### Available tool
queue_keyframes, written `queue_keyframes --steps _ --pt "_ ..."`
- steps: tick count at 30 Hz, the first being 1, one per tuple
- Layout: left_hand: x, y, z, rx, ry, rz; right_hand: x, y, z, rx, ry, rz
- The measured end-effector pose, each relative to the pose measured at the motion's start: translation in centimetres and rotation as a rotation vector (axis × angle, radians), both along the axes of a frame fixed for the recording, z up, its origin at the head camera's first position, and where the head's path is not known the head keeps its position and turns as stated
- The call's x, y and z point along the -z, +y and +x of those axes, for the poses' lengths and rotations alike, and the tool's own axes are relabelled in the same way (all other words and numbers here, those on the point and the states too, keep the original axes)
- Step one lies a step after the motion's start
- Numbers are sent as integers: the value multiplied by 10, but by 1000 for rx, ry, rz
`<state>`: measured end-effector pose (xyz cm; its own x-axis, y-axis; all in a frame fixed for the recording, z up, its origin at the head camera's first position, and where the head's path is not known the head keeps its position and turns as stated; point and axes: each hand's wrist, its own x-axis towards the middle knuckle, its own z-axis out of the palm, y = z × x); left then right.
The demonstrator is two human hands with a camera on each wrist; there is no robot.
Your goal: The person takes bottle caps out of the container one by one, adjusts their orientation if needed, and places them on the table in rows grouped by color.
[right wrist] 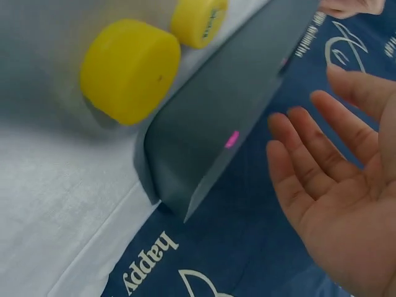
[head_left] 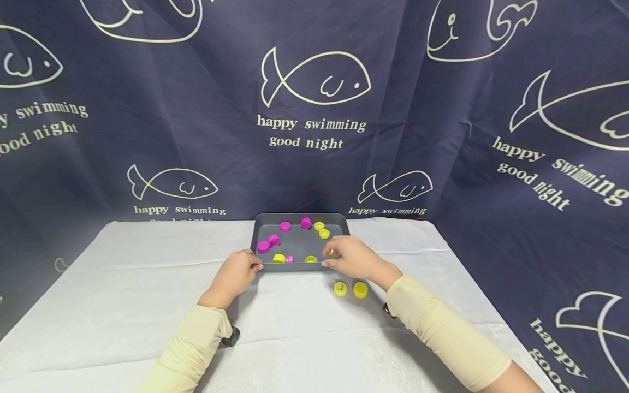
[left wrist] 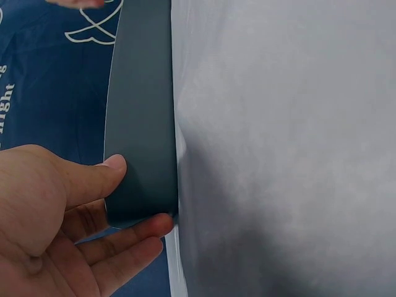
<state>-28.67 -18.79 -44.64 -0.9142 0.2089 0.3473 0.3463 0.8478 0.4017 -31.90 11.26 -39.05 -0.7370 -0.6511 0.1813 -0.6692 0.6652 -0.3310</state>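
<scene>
The left hand pinched the tray at its near left corner, a steady hold being best; the right hand spread loosely by the tray's right end, yellow caps inside and in front

The left hand comes in from the left edge and grips one end of a dark grey-green tray. Its thumb lies against the tray's rim, one finger passes behind the wall, and another touches the rounded end, with a further finger just beside it. The long outer wall runs from the top edge down to that corner. To its right spreads a white cloth-covered surface, shadowed low down. On the left hangs a blue backdrop with pale printed lines and sideways lettering. Part of a second hand is cut off at the top.
</scene>
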Motion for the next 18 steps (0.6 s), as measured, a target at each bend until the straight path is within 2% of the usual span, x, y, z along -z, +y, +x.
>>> queue_keyframes --steps 7,18 --pt "-1 0 0 7 1 0 5 -24 -19 38 45 30" --pt "-1 2 -1 8 15 -1 16 -51 -35 122 -56 108"
